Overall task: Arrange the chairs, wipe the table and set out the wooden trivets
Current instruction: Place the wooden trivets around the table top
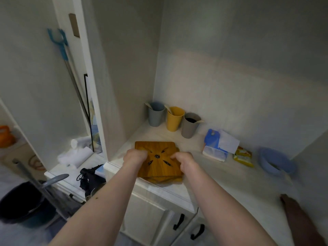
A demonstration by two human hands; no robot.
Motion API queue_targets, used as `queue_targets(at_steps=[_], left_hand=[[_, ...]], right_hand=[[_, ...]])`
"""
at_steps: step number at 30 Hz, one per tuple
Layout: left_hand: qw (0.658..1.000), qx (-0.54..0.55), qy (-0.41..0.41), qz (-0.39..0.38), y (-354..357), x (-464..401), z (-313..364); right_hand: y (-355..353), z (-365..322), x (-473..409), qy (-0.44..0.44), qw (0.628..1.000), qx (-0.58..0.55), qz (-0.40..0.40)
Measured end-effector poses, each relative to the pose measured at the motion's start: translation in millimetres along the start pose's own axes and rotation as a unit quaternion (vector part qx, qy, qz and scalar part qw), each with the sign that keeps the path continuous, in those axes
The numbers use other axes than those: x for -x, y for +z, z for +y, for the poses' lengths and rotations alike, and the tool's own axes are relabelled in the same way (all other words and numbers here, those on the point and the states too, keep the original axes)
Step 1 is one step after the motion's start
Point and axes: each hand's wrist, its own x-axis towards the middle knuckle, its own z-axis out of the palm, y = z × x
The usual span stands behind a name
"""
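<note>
The trivets (160, 161) lie as a small stack near the front left corner of the pale tabletop (221, 176). They are square, honey-brown wood with visible grain and rounded corners; the top one has dark leaf-shaped slots radiating from a small dark centre cut-out. Lower pieces peek out at the near and right edges, slightly askew. The left hand (135, 157) grips the stack's left edge with curled fingers, and the right hand (184, 161) grips its right edge the same way. Behind stand three cups (174, 118) against the wall.
</note>
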Motion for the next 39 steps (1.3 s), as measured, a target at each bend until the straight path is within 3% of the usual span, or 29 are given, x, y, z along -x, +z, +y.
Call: queue_targets(at_steps=[7, 17, 33, 39], left_hand=[[0.999, 0.047, -0.004, -0.004, 20.0, 12.5, -7.6], [0.987, 0.118, -0.027, 0.105, 11.0, 53.5, -37.5], [0.927, 0.243, -0.138, 0.249, -124.0, 121.5, -191.3], [0.872, 0.338, -0.162, 0.314, -209.3, 162.1, -285.1]], right_hand=[[-21.6, 11.4, 5.3, 0.004, 1.000, -0.015, -0.019], [-22.1, 20.2, 52.5, -0.087, 0.992, -0.012, -0.088], [112.9, 85.0, 178.5, -0.143, 0.954, 0.130, -0.229], [198.4, 125.2, 261.0, -0.153, 0.922, 0.173, -0.311]])
